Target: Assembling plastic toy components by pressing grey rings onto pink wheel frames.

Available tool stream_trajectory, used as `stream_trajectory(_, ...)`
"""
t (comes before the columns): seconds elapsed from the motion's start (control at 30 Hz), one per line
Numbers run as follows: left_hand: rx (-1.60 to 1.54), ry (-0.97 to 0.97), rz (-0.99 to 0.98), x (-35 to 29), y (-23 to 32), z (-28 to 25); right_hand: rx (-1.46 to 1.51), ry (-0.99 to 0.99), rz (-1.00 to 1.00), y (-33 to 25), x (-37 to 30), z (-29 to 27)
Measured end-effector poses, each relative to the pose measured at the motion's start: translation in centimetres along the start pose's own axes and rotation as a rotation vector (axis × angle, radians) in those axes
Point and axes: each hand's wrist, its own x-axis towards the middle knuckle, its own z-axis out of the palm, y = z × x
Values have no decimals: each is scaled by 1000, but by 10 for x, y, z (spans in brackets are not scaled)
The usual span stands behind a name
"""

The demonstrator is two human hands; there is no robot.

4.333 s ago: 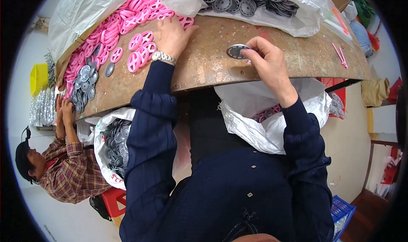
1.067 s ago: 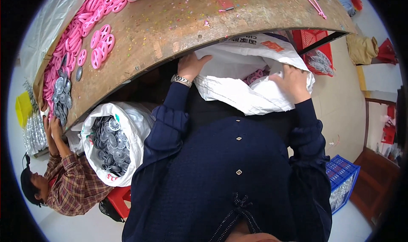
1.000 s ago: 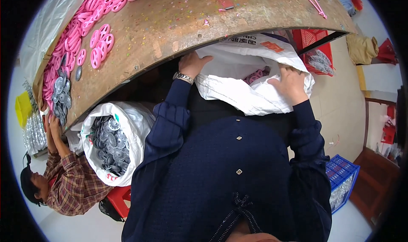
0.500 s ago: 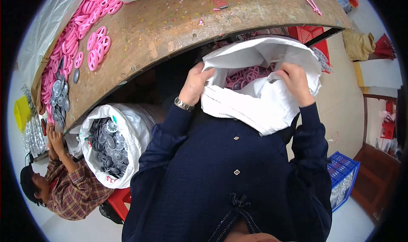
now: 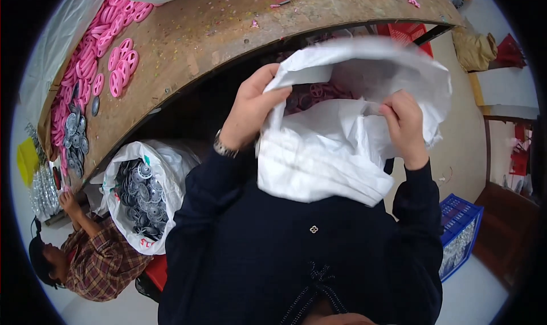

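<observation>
A white woven sack (image 5: 325,148) hangs in front of me with its mouth spread wide, its far rim smeared by motion. Inside lie pink wheel-shaped plastic rings (image 5: 316,91), partly hidden by the near wall. My left hand (image 5: 250,108), with a metal watch on the wrist, grips the rim at the left, thumb inside the mouth. My right hand (image 5: 404,125) pinches a fold of the near rim on the right side, its fingers closed on the cloth.
The brown worktable (image 5: 199,34) curves across the top, with a heap of pink rings (image 5: 85,63) and grey discs (image 5: 74,137) at its left. A second sack (image 5: 176,182) full of grey discs stands left. A co-worker (image 5: 102,262) sits beyond it. A blue crate (image 5: 458,228) is right.
Both hands have pulled the sack's mouth wider and closer to me; the near wall has sagged lower. My left hand has moved left, and the right hand slightly right and down.
</observation>
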Motion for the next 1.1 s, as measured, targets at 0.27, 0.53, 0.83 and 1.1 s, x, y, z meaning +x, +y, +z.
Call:
stream_trajectory(0.27,-98,51,-20,-9,-20,-26,-69,30,20,42,2,-3)
stream_trajectory(0.53,164,23,42,-1,-9,-44,-181,-54,-23,47,-2,-8)
stream_trajectory(0.83,492,-20,66,-5,-25,-29,-234,-205,198,52,-6,19)
stream_trajectory(1.1,595,90,104,-5,-32,-46,-218,-261,172,61,6,0)
